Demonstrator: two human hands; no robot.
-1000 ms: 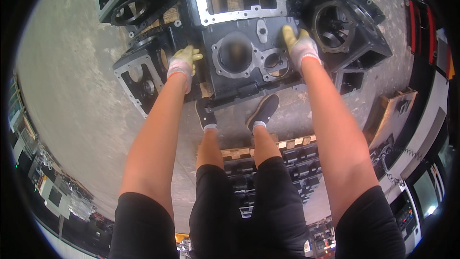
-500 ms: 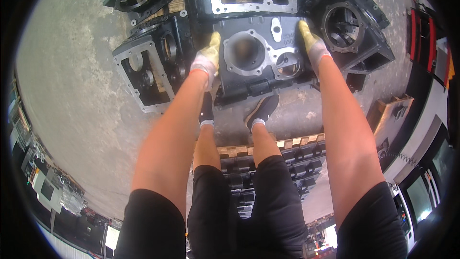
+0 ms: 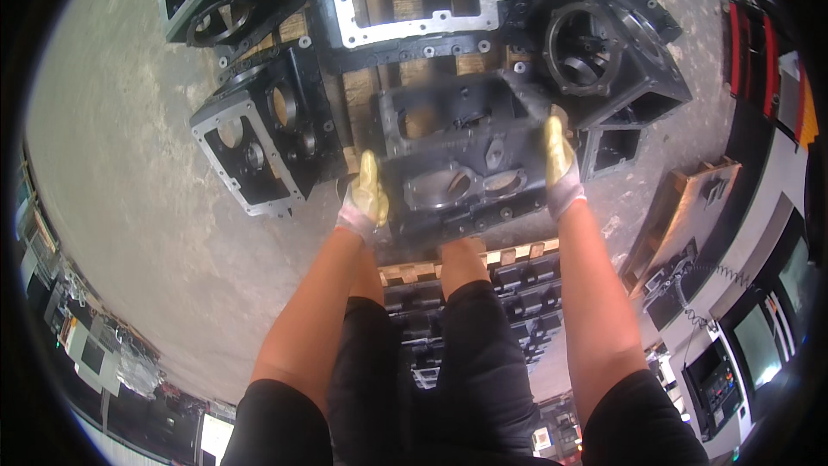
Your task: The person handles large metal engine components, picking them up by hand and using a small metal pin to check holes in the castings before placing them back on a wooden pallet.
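Observation:
Between my two gloved hands is a dark cast-metal housing point(image 3: 526, 152) with round bored openings in its near wall and a large opening in its top. It is tilted and smeared by motion. My left hand point(image 3: 364, 197) grips its left side, thumb pointing up and away from me. On the opposite side my right hand point(image 3: 561, 164) clasps the right edge with its thumb laid along it. The other fingers of both hands are mostly hidden. Both gloves are whitish with yellow fingers.
Similar housings stand at left point(image 3: 252, 134), upper left point(image 3: 207, 0), far middle point(image 3: 414, 37) and right point(image 3: 634, 69). Wooden pallet slats point(image 3: 358, 108) show between them. Behind my legs lies another pallet point(image 3: 517, 252) of dark parts. A wooden-edged board point(image 3: 660, 229) stands at the right.
Both hands have drawn the housing nearer to me, away from the far housing, and tipped it so its top opening shows. Pallet slats have come into view behind it.

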